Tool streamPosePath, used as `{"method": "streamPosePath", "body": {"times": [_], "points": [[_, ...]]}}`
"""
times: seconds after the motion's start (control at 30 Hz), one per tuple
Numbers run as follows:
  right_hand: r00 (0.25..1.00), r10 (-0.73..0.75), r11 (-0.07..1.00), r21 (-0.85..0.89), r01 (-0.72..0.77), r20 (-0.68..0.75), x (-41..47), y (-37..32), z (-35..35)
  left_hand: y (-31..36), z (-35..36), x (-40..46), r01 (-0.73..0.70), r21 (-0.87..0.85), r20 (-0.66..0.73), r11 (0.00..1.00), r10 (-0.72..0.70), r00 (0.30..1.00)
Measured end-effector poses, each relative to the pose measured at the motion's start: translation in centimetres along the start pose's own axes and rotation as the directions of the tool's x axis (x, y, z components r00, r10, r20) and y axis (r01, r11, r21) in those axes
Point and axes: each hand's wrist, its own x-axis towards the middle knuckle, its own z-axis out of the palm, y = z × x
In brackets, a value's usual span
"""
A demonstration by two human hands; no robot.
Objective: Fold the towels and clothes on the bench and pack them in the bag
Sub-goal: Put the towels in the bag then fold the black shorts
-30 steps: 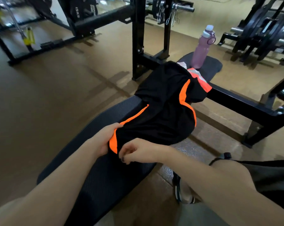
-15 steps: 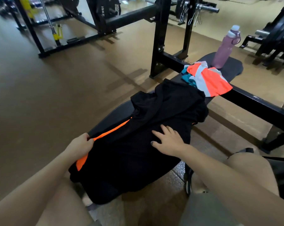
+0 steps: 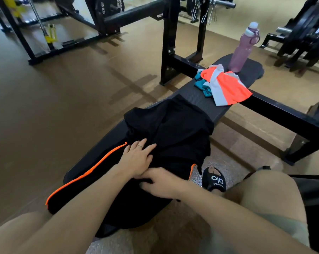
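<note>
White letters reading "alo" mark the black slide sandal on my right foot, at 4 o'clock from my hands; a weight plate at 11 o'clock carries "15KG". My left hand lies flat, fingers spread, on the black garment with orange piping that covers the near end of the bench. My right hand rests just beside it, fingers loosely curled down onto the same cloth; whether they pinch a fold I cannot tell. At 1 o'clock, an orange-and-grey garment sits atop teal cloth, with a pink bottle upright beyond.
</note>
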Motion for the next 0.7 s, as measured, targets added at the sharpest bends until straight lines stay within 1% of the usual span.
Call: {"method": "streamPosePath", "body": {"times": [0.03,0.07,0.1,0.17,0.2,0.23,0.27,0.3,0.37,0.4,0.43,0.5,0.57,0.6,0.63,0.67,0.7], "points": [[0.994,0.029,0.999,0.03,-0.026,-0.106,-0.2,1.0,-1.5,-0.6,0.0,0.2,0.023,0.018,0.012,1.0,-0.023,1.0],[0.971,0.086,0.996,0.038,-0.08,-0.222,-0.3,2.5,-3.1,-1.5,0.1,0.3,0.037,0.034,0.011,0.999,-0.038,0.999],[0.926,0.163,0.987,0.045,-0.157,-0.339,-0.3,4.2,-4.8,-2.5,0.0,0.2,0.045,0.045,0.0,0.998,-0.045,0.999],[0.775,0.286,0.95,0.06,-0.308,-0.564,-0.3,7.6,-8.3,-4.1,-0.2,0.2,0.073,0.042,-0.032,0.996,-0.072,0.997],[0.693,0.339,0.922,0.078,-0.379,-0.636,-0.2,9.0,-9.9,-4.7,-0.3,0.3,0.093,0.041,-0.043,0.995,-0.091,0.995],[0.63,0.401,0.885,0.103,-0.455,-0.665,-0.1,10.2,-11.2,-5.0,-0.5,0.4,0.108,0.047,-0.045,0.993,-0.106,0.993],[0.588,0.467,0.842,0.129,-0.523,-0.66,0.1,11.4,-12.2,-5.0,-0.7,0.5,0.121,0.059,-0.039,0.991,-0.119,0.992],[0.57,0.525,0.809,0.162,-0.565,-0.632,0.2,12.3,-13.1,-4.8,-0.9,0.7,0.132,0.072,-0.032,0.989,-0.13,0.991],[0.581,0.605,0.783,0.274,-0.558,-0.545,0.6,13.7,-14.2,-4.2,-1.1,0.9,0.162,0.089,-0.032,0.983,-0.16,0.987],[0.595,0.613,0.785,0.312,-0.535,-0.521,0.9,14.2,-14.4,-3.8,-1.2,1.0,0.177,0.092,-0.032,0.98,-0.175,0.984],[0.609,0.596,0.798,0.305,-0.52,-0.524,1.1,14.4,-14.5,-3.3,-1.4,1.1,0.188,0.089,-0.035,0.978,-0.185,0.982],[0.648,0.549,0.826,0.225,-0.516,-0.528,1.5,14.4,-14.3,-2.2,-1.7,1.3,0.176,0.074,-0.058,0.982,-0.172,0.983],[0.697,0.532,0.845,0.251,-0.472,-0.481,1.8,13.9,-14.0,-0.8,-2.0,1.3,0.09,0.047,-0.11,0.995,-0.084,0.99],[0.717,0.523,0.852,0.296,-0.431,-0.46,1.7,13.3,-14.0,0.1,-2.4,1.3,0.036,0.005,-0.133,0.999,-0.035,0.991],[0.728,0.513,0.855,0.345,-0.386,-0.455,1.7,12.5,-13.9,0.9,-2.8,1.4,-0.01,-0.077,-0.142,0.997,-0.001,0.99],[0.732,0.497,0.858,0.389,-0.335,-0.466,1.6,11.5,-13.8,1.9,-3.3,1.6,-0.038,-0.198,-0.148,0.979,0.008,0.989],[0.732,0.457,0.874,0.406,-0.266,-0.505,1.4,10.1,-13.8,3.0,-4.1,1.7,-0.027,-0.363,-0.135,0.931,-0.024,0.991]]}}
